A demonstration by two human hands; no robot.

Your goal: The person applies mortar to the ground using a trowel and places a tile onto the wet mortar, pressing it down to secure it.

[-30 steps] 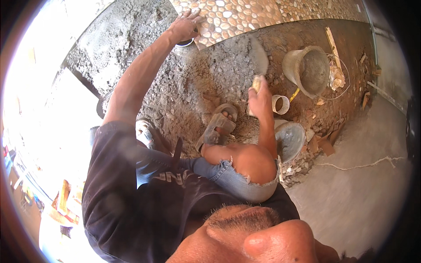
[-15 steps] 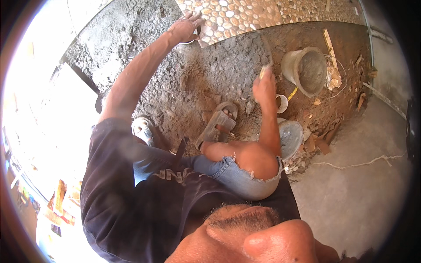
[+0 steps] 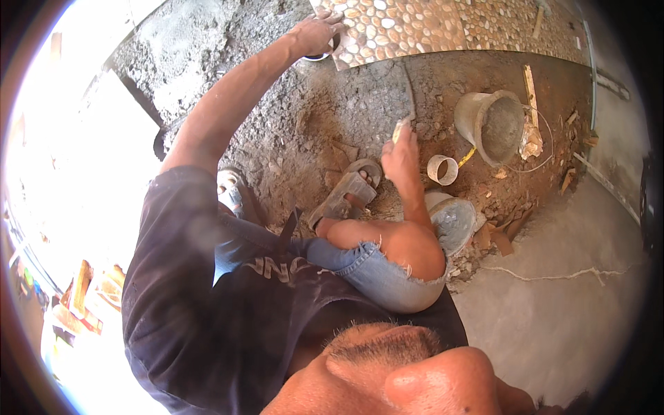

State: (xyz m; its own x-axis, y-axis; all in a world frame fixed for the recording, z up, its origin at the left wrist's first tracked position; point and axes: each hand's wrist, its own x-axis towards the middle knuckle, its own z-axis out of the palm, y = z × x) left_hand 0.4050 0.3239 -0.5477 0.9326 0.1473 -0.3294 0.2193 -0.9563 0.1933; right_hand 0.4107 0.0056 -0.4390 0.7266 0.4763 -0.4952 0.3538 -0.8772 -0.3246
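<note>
My left hand (image 3: 317, 34) reaches far forward, its fingers stretched over the near left corner of a pebble-patterned tile (image 3: 398, 31). Beneath the palm a round white-rimmed thing (image 3: 316, 57) shows in part; I cannot tell if it is a pipe end or a cup. Closed around the pale handle of a hand tool (image 3: 399, 131) is my right hand (image 3: 402, 158). The tool's thin grey metal part points away from me above the rough grey mortar (image 3: 366, 97); its exact kind is unclear.
To the right, a bucket of grey mix (image 3: 503, 128) lies tilted. Near it are a small white cup (image 3: 442, 169), a basin with grey liquid (image 3: 453, 225) and a wooden stick (image 3: 530, 93). My sandalled foot (image 3: 353, 190) rests on the mortar and soil. A cord (image 3: 553, 277) crosses the concrete floor.
My right hand has drawn back toward me and slightly left with the tool, leaving the white cup in fuller view. My left hand stays at the tile corner; the whole view has shifted.
</note>
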